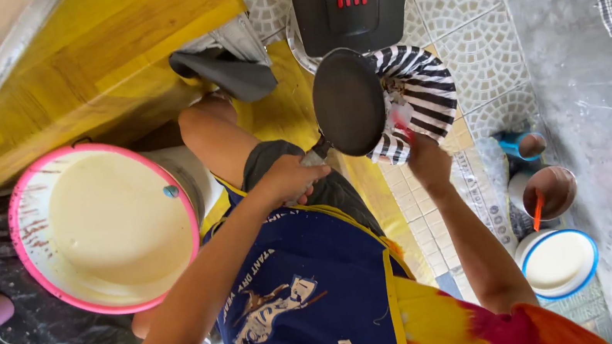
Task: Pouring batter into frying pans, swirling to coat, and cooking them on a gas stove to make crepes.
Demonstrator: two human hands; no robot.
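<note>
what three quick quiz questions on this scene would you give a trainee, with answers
1. True or false: the left hand grips the handle of the black pan.
2. What does the right hand press against the pan? A) a striped cloth B) a sponge C) a brush
3. What fills the pink-rimmed bucket?

Key: 1 true; 2 A, the black-and-white striped cloth; 3 pale cream batter.

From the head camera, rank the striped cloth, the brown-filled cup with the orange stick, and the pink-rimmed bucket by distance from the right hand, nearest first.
1. Striped cloth: gripped by the right hand, against the pan.
2. Cup with the orange stick: on the floor, to its right.
3. Pink-rimmed bucket: far left, beyond the left arm.
</note>
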